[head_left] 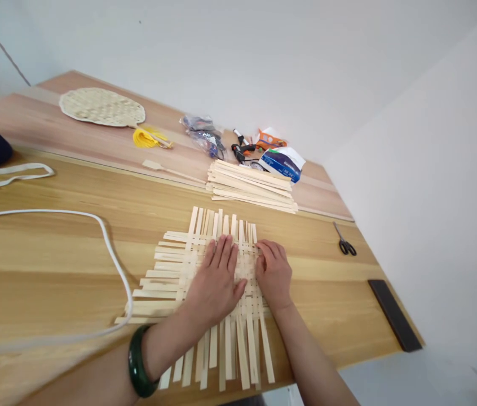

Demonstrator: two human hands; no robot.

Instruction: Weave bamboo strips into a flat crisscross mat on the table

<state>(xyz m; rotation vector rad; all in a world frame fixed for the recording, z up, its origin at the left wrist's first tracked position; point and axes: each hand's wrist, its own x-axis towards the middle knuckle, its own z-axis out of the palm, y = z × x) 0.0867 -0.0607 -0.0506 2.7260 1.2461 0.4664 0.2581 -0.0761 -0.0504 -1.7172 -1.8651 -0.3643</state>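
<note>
A half-woven mat of pale bamboo strips lies on the table in front of me, its loose strip ends sticking out to the left, the back and the front. Flat across the middle of the weave rests my left hand, fingers stretched forward and thumb out to the right. It hides part of the woven centre. My right hand is at the right edge of the mat, its fingers curled and pinched on the end of a strip there. The pinched end is mostly hidden by the fingers.
A pile of loose strips lies behind the mat. Beyond are a woven fan, yellow cord, a glue gun and a blue box. Scissors and a dark bar lie right; a white cable curves left.
</note>
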